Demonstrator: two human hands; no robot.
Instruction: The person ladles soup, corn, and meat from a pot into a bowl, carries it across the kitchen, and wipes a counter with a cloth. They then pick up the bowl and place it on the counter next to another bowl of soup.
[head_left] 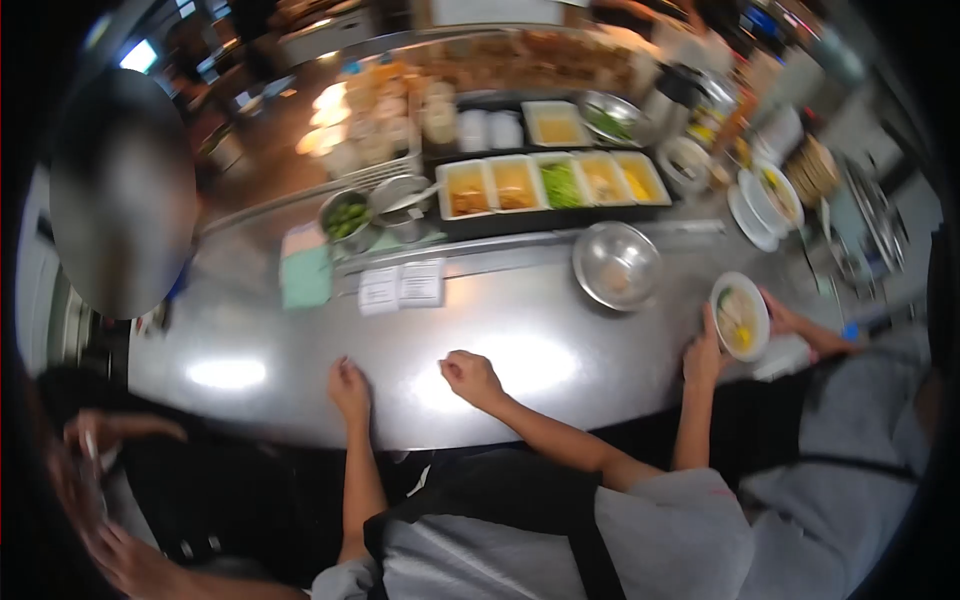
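Note:
My left hand [348, 388] hovers over or rests on the steel counter [290, 410] near its front edge, fingers curled in; I see nothing in it. To its right, my right hand [472, 380] is closed in a loose fist above the same counter, with no object showing. Beyond my hands lie two white printed sheets [402, 286] side by side. A folded green cloth [306, 277] sits to their left. Farther right stands a steel mixing bowl [618, 266] with a little pale food at its bottom.
At right, a co-worker's hands hold a white bowl [740, 316] of food. Another person's hands [125, 550] are at lower left. Behind the counter are white ingredient tubs [515, 184], a pot of green vegetables [347, 216], a lidded pot [403, 200] and stacked bowls [765, 205].

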